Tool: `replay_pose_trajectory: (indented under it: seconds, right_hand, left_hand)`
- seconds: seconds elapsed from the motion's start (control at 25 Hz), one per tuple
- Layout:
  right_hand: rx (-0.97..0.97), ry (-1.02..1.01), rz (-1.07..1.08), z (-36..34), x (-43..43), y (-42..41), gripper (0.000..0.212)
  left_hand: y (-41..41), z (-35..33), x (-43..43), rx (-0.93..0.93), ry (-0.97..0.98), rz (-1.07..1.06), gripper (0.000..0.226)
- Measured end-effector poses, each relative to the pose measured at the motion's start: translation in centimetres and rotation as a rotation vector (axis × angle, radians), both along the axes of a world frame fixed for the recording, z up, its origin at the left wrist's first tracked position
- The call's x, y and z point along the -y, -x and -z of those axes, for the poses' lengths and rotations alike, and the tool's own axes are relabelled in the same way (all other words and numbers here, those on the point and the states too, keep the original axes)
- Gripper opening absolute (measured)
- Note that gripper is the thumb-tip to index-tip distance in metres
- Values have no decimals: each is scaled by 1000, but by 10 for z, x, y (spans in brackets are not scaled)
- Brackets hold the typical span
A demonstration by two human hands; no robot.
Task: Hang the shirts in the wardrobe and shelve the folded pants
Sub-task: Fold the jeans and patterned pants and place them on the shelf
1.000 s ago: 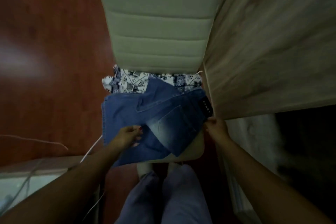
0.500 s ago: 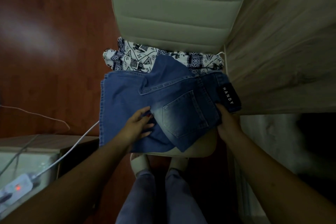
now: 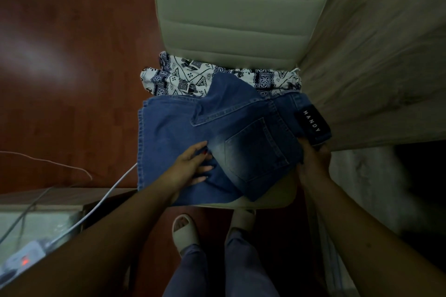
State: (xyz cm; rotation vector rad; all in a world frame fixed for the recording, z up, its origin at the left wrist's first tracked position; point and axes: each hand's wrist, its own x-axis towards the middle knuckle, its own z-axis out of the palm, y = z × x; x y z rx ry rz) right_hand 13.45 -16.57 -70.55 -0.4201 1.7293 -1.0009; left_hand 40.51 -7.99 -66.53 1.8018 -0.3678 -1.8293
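Jeans (image 3: 241, 142) on chair (image 3: 236, 19) seat | left hand (image 3: 190, 169) rested loosely on them | right hand (image 3: 313, 159) gripped their waistband edge

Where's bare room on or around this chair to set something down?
Only a thin strip of chair seat at its front right corner, below the jeans. The floor left of the chair is bare. Crowded: jeans and patterned cloth cover the rest; the wardrobe panel hugs the right side.
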Motion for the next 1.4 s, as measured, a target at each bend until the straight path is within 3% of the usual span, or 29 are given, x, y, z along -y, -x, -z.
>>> replay_pose_trajectory:
  seconds: [0.16, 0.32, 0.4, 0.52, 0.64, 0.68, 0.76, 0.8, 0.88, 0.96, 1.08, 1.16, 1.28, 1.4]
  right_hand:
    - [-438, 421, -240, -69, -26, -68, 31]
    - [-487, 817, -813, -100, -75, -152, 52]
    - [-368, 770, -1031, -99, -94, -187, 64]
    - [-277, 684, -1308, -92, -110, -211, 75]
    - [-267, 631, -1542, -81, -102, -197, 56]
    - [-290, 610, -1462, -71, -94, -186, 42]
    - [-459, 452, -1050, -49, -62, -153, 26]
    - [-586, 333, -883, -40, -42, -136, 25]
    - [-889, 290, -851, -27, -1, -112, 28]
    - [-1010, 494, -1064, -26, 39, -117, 33]
    - [-1259, 878, -1592, -34, 84, -159, 56]
    - [-1365, 781, -1883, -39, 98, -182, 55]
    - [-1611, 576, -2041, -53, 104, -183, 36]
    - [-1550, 416, -2099, -92, 116, -155, 38]
  left_hand:
    - [-15, -26, 7, -31, 24, -22, 37]
    - [-57, -81, 13, -241, 90, -169, 69]
    - [-82, -106, 6, -260, 132, -155, 78]
    - [-106, -110, -12, -109, 62, -28, 77]
    - [-116, -80, -30, 8, -12, -75, 79]
    - [-117, -72, -34, 28, -2, -119, 68]
    - [-116, -65, -42, 18, 20, -162, 56]
    - [-117, -63, -46, 6, 28, -159, 60]
    - [-120, -61, -55, 4, 32, -142, 76]
    - [-121, -57, -68, 11, -12, -138, 85]
    - [-117, -55, -87, -19, -70, -181, 71]
    - [-114, -58, -95, -38, -65, -200, 57]
    - [-121, -54, -97, -94, -79, -210, 48]
    - [-143, -36, -93, -155, -151, -192, 82]
